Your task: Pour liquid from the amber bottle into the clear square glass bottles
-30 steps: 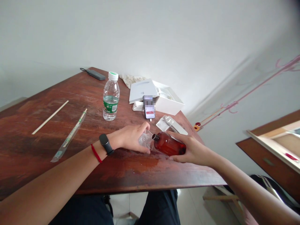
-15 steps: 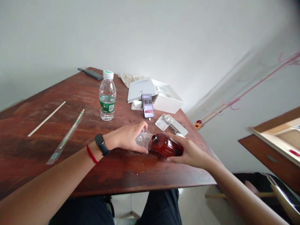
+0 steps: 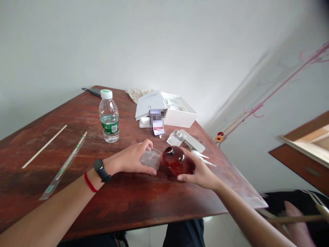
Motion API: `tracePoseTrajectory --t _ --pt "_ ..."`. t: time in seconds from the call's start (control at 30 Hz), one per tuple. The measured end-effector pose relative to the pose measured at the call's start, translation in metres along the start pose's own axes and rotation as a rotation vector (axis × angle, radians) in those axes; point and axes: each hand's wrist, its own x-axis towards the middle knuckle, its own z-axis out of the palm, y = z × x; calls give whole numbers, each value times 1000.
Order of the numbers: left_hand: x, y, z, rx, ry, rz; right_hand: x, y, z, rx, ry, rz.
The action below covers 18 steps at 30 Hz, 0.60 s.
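My left hand (image 3: 136, 157) is wrapped round a small clear square cup (image 3: 152, 159), its open mouth tipped toward me and to the right. Just right of it, my right hand (image 3: 199, 168) grips a brown-red glass bottle (image 3: 177, 161) from its right side. The bottle is uncapped and leans slightly left, its neck close to the cup's rim but apart from it. No stream of liquid shows between the two. How much the cup holds I cannot tell.
A water bottle (image 3: 109, 118) stands left of my hands, beyond a chopstick (image 3: 45, 145) and a wrapped pair (image 3: 66, 163). Behind lie a phone (image 3: 157, 125) and an opened white box (image 3: 180, 115). Clear packaging (image 3: 176, 137) and white-tipped pieces (image 3: 202, 156) lie by my right hand.
The brown-red bottle has turned from lying nearly sideways to more upright, its neck drawn back from the cup. The cup has tilted more toward me. My view has shifted a little.
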Motion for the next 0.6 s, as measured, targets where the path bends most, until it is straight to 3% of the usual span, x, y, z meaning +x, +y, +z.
tracePoseTrajectory --t 0.23,0.33,0.47,0.6 --pt "1 1 3 38 19 -39 48 -3 17 421 148 -98" --pt "1 1 3 46 43 -41 65 1 27 469 239 -102" --pt "1 -3 4 -21 103 -97 63 14 38 530 289 -4" --pt "4 -11 4 -128 274 -157 52 21 39 514 253 24"
